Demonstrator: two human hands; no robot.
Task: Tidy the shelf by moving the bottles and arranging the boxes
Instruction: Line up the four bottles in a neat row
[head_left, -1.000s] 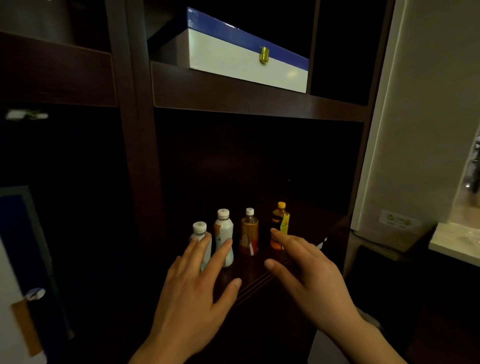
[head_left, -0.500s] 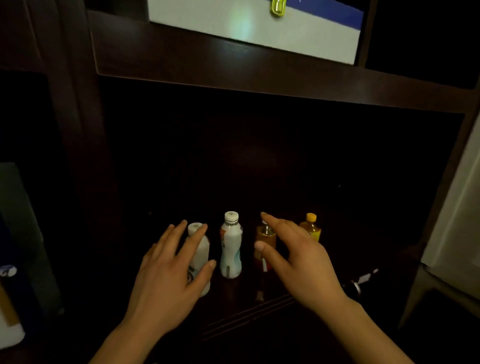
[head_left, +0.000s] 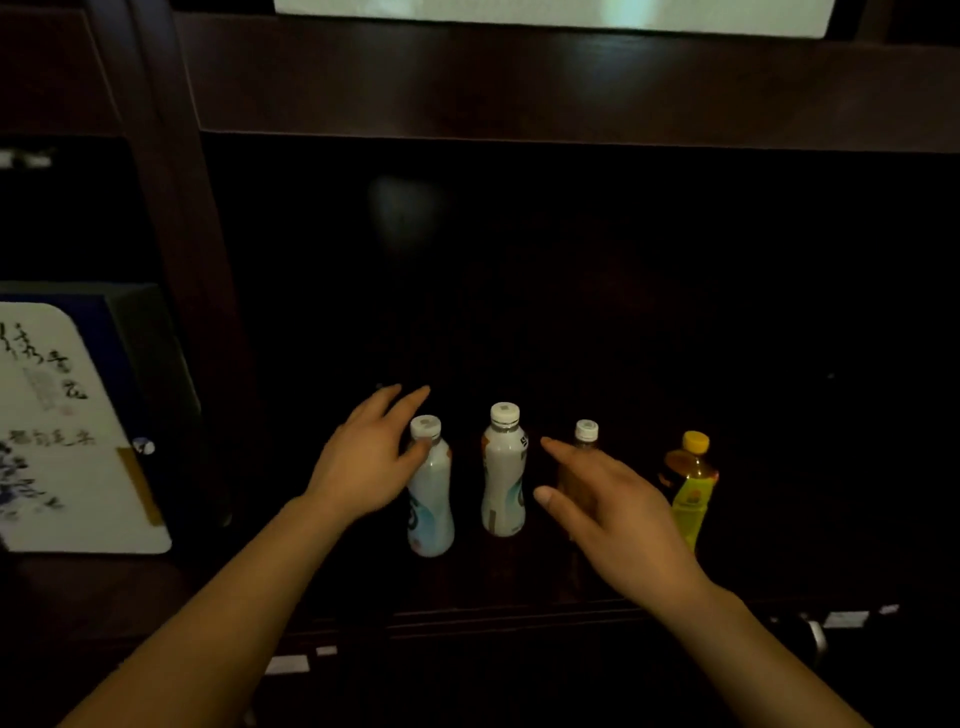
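Observation:
Several small bottles stand in a row on the dark wooden shelf (head_left: 519, 587). From the left: a white bottle (head_left: 431, 499), a taller white bottle (head_left: 503, 478), a brown bottle with a white cap (head_left: 586, 434), and a yellow-capped bottle with a yellow label (head_left: 691, 483). My left hand (head_left: 363, 457) is open, its fingers reaching past the left side of the first bottle and its thumb touching the bottle's neck. My right hand (head_left: 608, 504) is open with fingers spread in front of the brown bottle, hiding most of it.
A white box with blue ink painting and writing (head_left: 67, 431) leans in the compartment to the left, behind a dark upright post (head_left: 176, 208). Another white box (head_left: 545, 13) rests on the shelf above. The back of the compartment is dark.
Both hands have reached deeper into the shelf. My left hand has slid up along the first white bottle; my right hand now covers the brown bottle. The camera has moved closer.

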